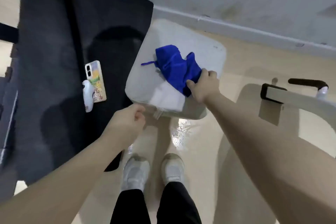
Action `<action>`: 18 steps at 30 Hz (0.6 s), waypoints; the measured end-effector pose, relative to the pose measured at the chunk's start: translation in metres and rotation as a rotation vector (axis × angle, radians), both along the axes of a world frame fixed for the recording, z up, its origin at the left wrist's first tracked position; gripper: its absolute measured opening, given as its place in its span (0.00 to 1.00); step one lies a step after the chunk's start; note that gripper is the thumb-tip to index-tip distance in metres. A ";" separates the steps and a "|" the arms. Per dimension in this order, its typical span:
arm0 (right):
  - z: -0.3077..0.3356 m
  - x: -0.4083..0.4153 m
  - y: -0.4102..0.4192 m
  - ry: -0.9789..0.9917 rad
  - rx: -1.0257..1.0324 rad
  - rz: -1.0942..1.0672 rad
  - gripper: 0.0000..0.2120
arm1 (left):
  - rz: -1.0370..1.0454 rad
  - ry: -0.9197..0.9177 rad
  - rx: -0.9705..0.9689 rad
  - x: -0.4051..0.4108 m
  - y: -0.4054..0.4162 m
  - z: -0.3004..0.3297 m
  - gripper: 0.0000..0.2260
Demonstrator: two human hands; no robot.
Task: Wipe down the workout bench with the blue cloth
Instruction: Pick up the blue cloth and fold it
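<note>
a: where's the blue cloth [177,66] sitting?

b: bunched on top of the pale workout bench [209,51] pad. its near corner is pinched in the right hand [204,86]; the thumb is under the cloth's lower edge and the fingers [211,74] curl over its right side. most of the cloth spreads away from those fingers, up and to the left, with a thin blue string trailing further left.

a: and the left hand [127,121]?

b: fingers curled in, at the near edge of the bench pad, just beside a bit of clear plastic hanging there. i can't tell whether it actually grips that plastic. the cloth is well apart from those fingers, up and to their right.

a: anything else nearby?

b: a phone [95,80] in a patterned case lies on a dark mat [60,60], left of the left hand's fingers, with a small white object touching it.
</note>
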State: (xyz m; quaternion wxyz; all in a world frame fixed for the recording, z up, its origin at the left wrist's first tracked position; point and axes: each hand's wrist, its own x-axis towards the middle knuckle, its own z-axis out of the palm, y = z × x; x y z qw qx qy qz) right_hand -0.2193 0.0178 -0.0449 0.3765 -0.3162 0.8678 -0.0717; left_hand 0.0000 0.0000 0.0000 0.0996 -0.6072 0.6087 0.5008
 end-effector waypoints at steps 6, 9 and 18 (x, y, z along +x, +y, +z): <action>0.025 0.004 0.001 -0.249 -0.112 -0.218 0.06 | -0.215 -0.078 0.050 -0.006 -0.005 0.006 0.15; 0.085 -0.001 0.016 -0.529 -0.179 -0.443 0.10 | -0.265 -0.062 0.077 -0.017 -0.020 0.053 0.17; 0.267 -0.044 0.083 -1.067 -0.204 -0.458 0.27 | -0.411 0.381 0.284 -0.085 -0.013 0.217 0.35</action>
